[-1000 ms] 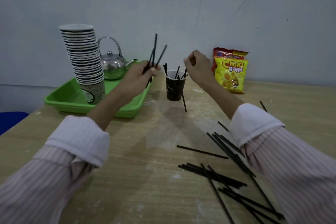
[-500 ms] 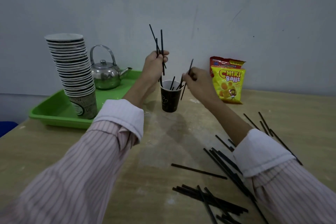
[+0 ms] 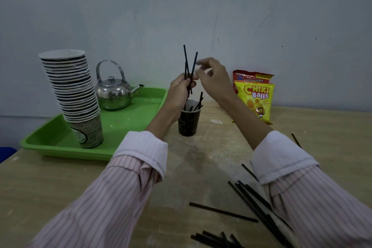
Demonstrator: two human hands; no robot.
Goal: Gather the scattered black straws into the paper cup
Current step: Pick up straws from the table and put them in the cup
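Black straws [image 3: 189, 70], a small bunch of them, stand nearly upright in the left hand [image 3: 181, 86], whose fingers are closed around their lower part while the tops fan out above the fist. The right hand [image 3: 213, 78] hovers just beside them with its fingers loosely spread at the straw tops; motion blur hides whether it touches one, and it grips nothing that can be made out. Directly below the left hand stands the dark paper cup [image 3: 188, 122] on the wooden table [image 3: 60, 183], with a few straws already leaning inside it. To its left lies a green tray [image 3: 60, 145] bearing a tall stack of paper cups [image 3: 74, 94] and a metal kettle [image 3: 113, 94]. Behind the right forearm, against the wall, stand two snack bags [image 3: 254, 96]. More loose straws [image 3: 251, 197] lie scattered on the table near the right sleeve [image 3: 281, 159], close to the bottom edge of the view.
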